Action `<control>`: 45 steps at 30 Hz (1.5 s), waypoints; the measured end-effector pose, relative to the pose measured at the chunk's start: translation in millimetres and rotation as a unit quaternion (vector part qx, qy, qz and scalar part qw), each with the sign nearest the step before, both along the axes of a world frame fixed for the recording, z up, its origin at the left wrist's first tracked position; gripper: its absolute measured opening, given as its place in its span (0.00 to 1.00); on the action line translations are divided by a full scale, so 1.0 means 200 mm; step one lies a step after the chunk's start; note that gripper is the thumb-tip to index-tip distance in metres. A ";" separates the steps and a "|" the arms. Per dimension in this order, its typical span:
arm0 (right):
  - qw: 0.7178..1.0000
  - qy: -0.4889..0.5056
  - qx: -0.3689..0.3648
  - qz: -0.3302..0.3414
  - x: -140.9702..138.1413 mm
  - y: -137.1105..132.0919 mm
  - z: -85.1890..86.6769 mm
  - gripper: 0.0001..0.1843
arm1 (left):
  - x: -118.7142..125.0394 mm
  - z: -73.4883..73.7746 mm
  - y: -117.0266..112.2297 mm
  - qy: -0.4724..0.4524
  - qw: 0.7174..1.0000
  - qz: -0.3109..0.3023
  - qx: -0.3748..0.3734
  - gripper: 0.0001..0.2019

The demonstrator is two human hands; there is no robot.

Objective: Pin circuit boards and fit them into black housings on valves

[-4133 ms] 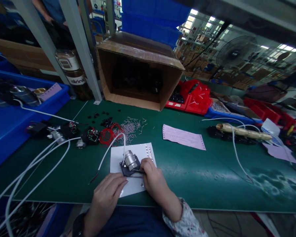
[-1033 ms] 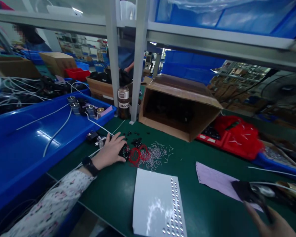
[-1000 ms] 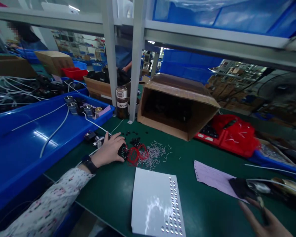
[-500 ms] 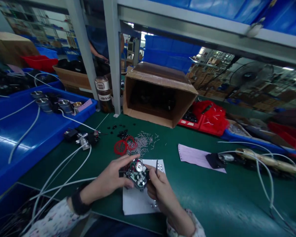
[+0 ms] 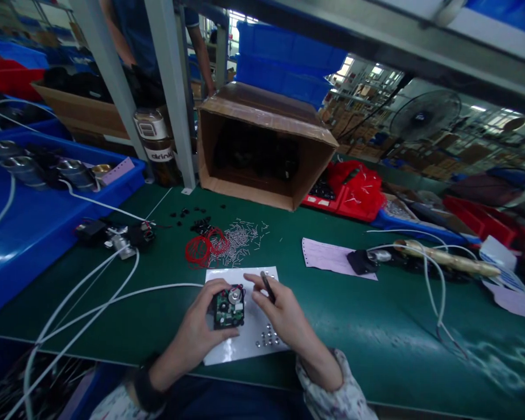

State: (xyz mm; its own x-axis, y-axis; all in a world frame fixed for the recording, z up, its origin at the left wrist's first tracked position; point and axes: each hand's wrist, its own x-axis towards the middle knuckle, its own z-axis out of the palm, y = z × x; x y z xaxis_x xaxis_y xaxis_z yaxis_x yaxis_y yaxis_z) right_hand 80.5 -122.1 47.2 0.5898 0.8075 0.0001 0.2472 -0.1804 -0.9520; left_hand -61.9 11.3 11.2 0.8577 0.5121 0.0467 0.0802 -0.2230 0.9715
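Blue bin (image 5: 35, 216) at the left edge of the green tabletop (image 5: 354, 315): metal cylinders on white cables. Beside it, small black units (image 5: 114, 236), unworked. Left hand (image 5: 201, 324), near front edge: fingers wrapped round a small black module (image 5: 229, 306), holding it face-up over a white sheet (image 5: 240, 344); green board and round metal hub exposed, no cover on. Right hand (image 5: 284, 309), touching the module's right side: thumb and forefinger pinching a thin dark tool (image 5: 266, 286), tip raised clear of the module. Loose silvery screws (image 5: 268, 337) on the sheet, none visibly fitted; assembly judged at an early stage. Behind: red wire coils (image 5: 205, 248), scattered metal pins (image 5: 242, 236). Back centre: open cardboard box (image 5: 262, 149). Right: pink slip (image 5: 332, 256), one cabled unit (image 5: 367, 259) lying apart, probably finished.
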 end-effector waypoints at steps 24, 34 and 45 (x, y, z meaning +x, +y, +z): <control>0.925 -0.352 -0.137 0.043 0.61 1.04 -0.10 0.19 | -0.03 -0.14 -0.01 0.044 0.998 0.021 -0.027 0.33; 0.942 -0.291 -0.165 0.018 0.61 1.03 -0.12 0.04 | -0.04 -0.18 -0.03 0.069 0.997 0.018 0.002 0.44; 0.993 0.107 -0.003 0.054 0.04 0.01 0.12 0.11 | 0.03 0.03 0.00 0.014 0.988 -0.017 0.151 0.28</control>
State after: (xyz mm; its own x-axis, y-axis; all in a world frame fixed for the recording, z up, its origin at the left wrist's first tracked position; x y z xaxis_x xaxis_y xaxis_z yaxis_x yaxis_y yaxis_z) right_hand 89.3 -119.1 70.5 0.4853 0.8659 -0.1214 0.0572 -0.1700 -0.9838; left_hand -55.0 12.0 17.6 0.8775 0.4487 0.1693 0.0926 -0.5049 0.8582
